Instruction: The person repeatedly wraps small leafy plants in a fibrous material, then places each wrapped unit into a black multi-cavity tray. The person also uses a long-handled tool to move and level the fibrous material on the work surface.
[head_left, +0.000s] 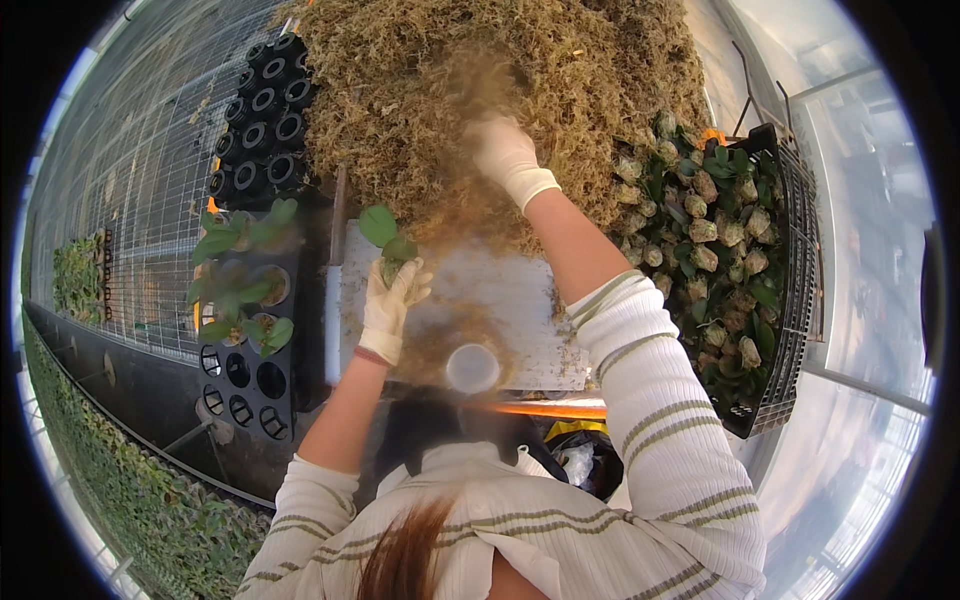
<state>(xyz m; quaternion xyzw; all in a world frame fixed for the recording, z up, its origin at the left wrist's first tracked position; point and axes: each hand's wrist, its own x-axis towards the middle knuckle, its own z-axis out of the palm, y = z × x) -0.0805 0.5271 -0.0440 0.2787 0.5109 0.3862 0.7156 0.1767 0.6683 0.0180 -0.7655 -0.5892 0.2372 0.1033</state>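
My left hand (391, 304), in a pale glove, is closed around the base of a small green-leaved seedling (378, 226) above the white work surface (517, 315). My right hand (504, 150), gloved too, reaches into a large heap of brown moss (405, 97); its fingers are blurred and partly hidden, so what they grip cannot be told. A round translucent pot (473, 368) stands at the near edge of the white surface, between my arms.
At left are stacked black pots (263, 100) and a black tray (253, 382) holding several potted seedlings. A black crate (796, 292) of seedlings with moss-wrapped roots (703, 230) lies at right. An orange edge (547, 409) and an open bag (589, 457) are near my body.
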